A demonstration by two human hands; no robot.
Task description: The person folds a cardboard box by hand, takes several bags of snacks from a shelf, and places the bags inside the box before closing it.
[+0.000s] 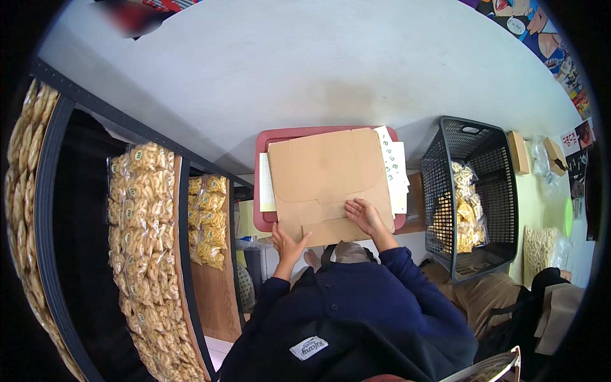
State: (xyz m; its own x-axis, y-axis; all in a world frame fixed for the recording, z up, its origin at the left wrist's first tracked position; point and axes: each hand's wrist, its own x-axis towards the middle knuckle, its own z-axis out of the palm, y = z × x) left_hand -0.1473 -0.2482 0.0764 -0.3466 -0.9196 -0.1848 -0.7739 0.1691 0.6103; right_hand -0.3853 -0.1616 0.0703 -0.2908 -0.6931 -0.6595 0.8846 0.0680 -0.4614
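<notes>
A flattened brown cardboard box (334, 167) lies before me, its folded flap and creases towards my body. Under it, sheets of white paper with small green printed marks (398, 162) stick out on the right, and a pale sheet (266, 186) shows on the left. All of this is on a red plastic tray or lid (263, 143). My left hand (288, 244) is at the cardboard's near left corner, thumb and fingers spread along its edges. Over the near right part, my right hand (366, 217) is open, palm partly turned up; whether it touches the cardboard is unclear.
Left, shelves (215, 296) hold many clear bags of snacks (148, 215). A black plastic crate (508, 200) with bagged snacks stands right. Beyond it, a pale green table (534, 200) bears a small brown box (518, 153) and a large bag (537, 248). Another person (496, 291) sits lower right.
</notes>
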